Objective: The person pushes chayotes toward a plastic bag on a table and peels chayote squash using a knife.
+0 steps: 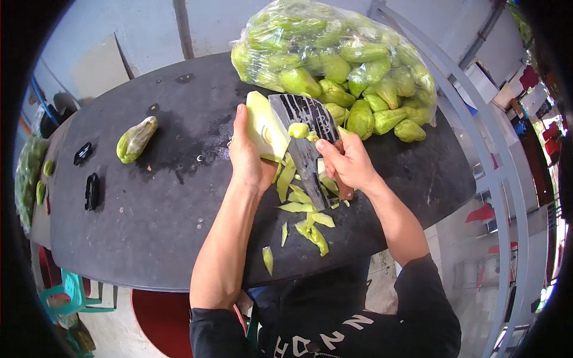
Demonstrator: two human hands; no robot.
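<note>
In my left hand [248, 156] is a pale green peeled chayote [262, 122], its cut face turned toward the blade. My right hand [351, 162] grips a cleaver [305, 164] with a broad dark blade and a brown wooden handle, the thumb lying along the blade. Small chayote pieces [298, 130] cling to the blade's flat side. Below both hands, green peelings [310, 230] are scattered on the dark table [161, 227]. Whether the blade's edge touches the chayote is hard to tell.
A large clear plastic bag [334, 53] of whole chayotes stands open at the back right. One whole chayote [137, 139] lies to the left, near two small black objects [92, 191]. Grey metal rails [495, 173] run along the right; a teal stool [70, 295] stands lower left.
</note>
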